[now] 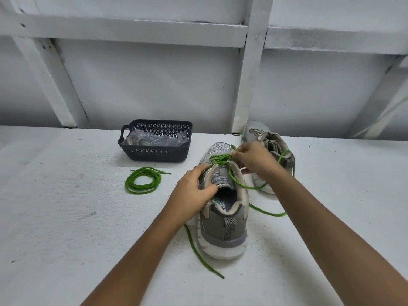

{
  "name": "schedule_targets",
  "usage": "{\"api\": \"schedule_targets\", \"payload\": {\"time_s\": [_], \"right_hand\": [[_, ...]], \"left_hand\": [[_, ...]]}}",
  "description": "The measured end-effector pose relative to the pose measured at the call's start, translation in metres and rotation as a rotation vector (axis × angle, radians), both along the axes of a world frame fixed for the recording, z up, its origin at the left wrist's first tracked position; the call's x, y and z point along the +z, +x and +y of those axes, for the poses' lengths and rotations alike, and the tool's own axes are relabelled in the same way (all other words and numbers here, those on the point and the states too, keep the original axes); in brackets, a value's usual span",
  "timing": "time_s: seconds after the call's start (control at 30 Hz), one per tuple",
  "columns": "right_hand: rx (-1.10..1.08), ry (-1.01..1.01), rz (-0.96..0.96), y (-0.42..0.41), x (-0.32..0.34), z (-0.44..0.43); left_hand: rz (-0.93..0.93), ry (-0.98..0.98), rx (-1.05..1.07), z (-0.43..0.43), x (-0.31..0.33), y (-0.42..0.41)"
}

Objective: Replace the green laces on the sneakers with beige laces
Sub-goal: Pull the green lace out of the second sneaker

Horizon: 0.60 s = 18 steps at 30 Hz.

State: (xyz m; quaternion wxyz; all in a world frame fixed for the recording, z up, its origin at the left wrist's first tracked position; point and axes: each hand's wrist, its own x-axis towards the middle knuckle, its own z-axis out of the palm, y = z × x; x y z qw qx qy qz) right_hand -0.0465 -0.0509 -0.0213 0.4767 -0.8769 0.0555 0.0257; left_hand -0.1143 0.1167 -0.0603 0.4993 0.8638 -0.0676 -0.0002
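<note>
Right hand (251,160) up top, fingertips pinched together on the green lace (218,159) just where it crosses the upper eyelets. The left hand (194,188) is clamped on the near side of the grey and beige mesh sneaker (223,230), fingers curled over its collar and thumb on the tongue. The sneaker stands on the white table (66,217) with its heel toward the camera, right between the two hands. Loose green ends trail off it, one running forward past the left wrist, one looping out under the right forearm. Just behind the right hand sits a second grey sneaker (256,131). Out to the left lies a coiled green lace (141,188), well apart from the hands, and beyond it a dark blue perforated plastic basket (154,154) holding clear plastic packets (159,140).
</note>
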Motion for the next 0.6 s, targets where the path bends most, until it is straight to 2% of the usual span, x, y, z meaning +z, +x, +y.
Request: {"api": "schedule_targets", "payload": {"time_s": [0.1,0.17,0.23,0.3,0.4,0.47,0.53,0.6], "right_hand": [[-0.195,0.273,-0.13,0.012,0.014,-0.01],[-0.318,0.375,-0.232,0.018,0.027,-0.018],[-0.335,0.411,-0.233,0.017,0.031,-0.02],[-0.248,0.347,-0.13,0.008,0.026,-0.014],[-0.037,0.092,0.073,-0.005,0.01,-0.003],[-0.013,-0.049,0.055,-0.006,-0.002,0.002],[-0.04,-0.059,0.003,-0.001,-0.008,0.002],[-0.096,0.072,-0.027,0.005,-0.005,-0.001]], "left_hand": [[-0.003,-0.012,0.002,0.0,-0.001,0.0],[-0.003,-0.015,0.001,0.0,-0.001,0.0],[0.002,-0.017,-0.002,0.0,-0.002,0.001],[0.008,-0.016,-0.004,0.0,-0.003,0.001],[0.009,-0.015,-0.004,-0.001,-0.003,0.002],[0.014,-0.022,-0.002,-0.001,-0.003,0.002],[0.017,-0.022,-0.003,-0.001,-0.003,0.002],[0.019,-0.014,-0.002,0.0,-0.003,0.002]]}}
